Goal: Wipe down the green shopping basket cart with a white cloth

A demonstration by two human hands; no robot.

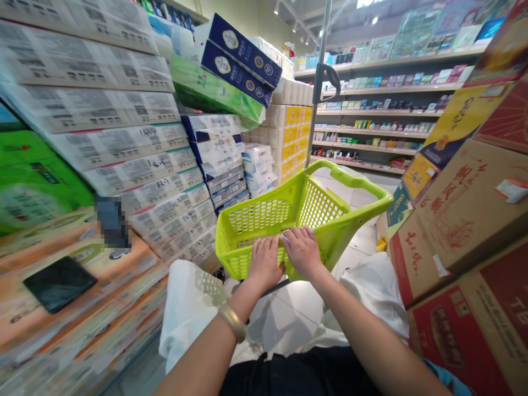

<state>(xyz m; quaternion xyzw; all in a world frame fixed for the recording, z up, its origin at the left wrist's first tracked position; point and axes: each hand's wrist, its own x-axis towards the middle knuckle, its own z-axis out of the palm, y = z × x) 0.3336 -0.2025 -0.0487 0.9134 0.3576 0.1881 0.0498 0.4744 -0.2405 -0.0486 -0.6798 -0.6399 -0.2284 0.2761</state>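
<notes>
A lime-green plastic shopping basket (330,209) stands in the aisle in front of me, tilted, with nothing visible inside it. My left hand (264,261) rests on its near rim, fingers curled over the edge. Beside it, my right hand (302,250) grips the same rim, fingers bent down into the basket. A gold bangle (233,322) circles my left wrist. A metal pole with a dark handle (325,82) rises behind the basket.
Stacked tissue and paper packs (136,165) wall the left side. A dark phone (60,283) lies on orange packs at lower left. Red and brown cartons (462,231) stand on the right. Shelves of goods (379,115) line the far end of the tiled aisle.
</notes>
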